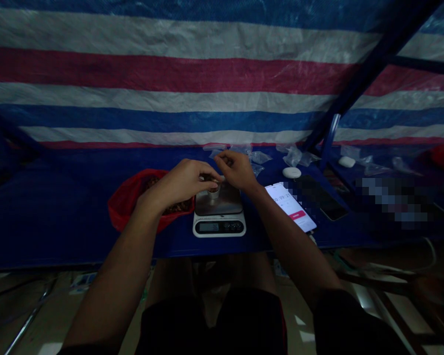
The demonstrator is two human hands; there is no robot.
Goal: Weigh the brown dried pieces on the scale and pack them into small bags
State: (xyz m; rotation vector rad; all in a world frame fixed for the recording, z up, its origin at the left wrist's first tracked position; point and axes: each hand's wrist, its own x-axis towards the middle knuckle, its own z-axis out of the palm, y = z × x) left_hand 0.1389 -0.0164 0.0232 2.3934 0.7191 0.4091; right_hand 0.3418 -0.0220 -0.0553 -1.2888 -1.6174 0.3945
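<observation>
A white digital kitchen scale (219, 228) stands on the blue tabletop in front of me, its display lit with what looks like 7.6. On its metal plate sits a small pale cup (213, 193) with brown bits in it. My left hand (187, 180) reaches over the cup from the left, fingers closed together at its rim; what they pinch is hidden. My right hand (238, 170) is curled just above the plate's far side, close to the left fingertips, with something small and dark at its fingers. Behind my left forearm lies a red plastic bag (124, 204) holding many brown pieces.
Several clear plastic bags (294, 155) lie along the back. A white oval case (292, 172), a lit phone (286, 202) showing a timer and a dark phone (327, 202) are at the right. A striped tarp (170, 74) hangs behind, with a blue frame post (331, 130) at right.
</observation>
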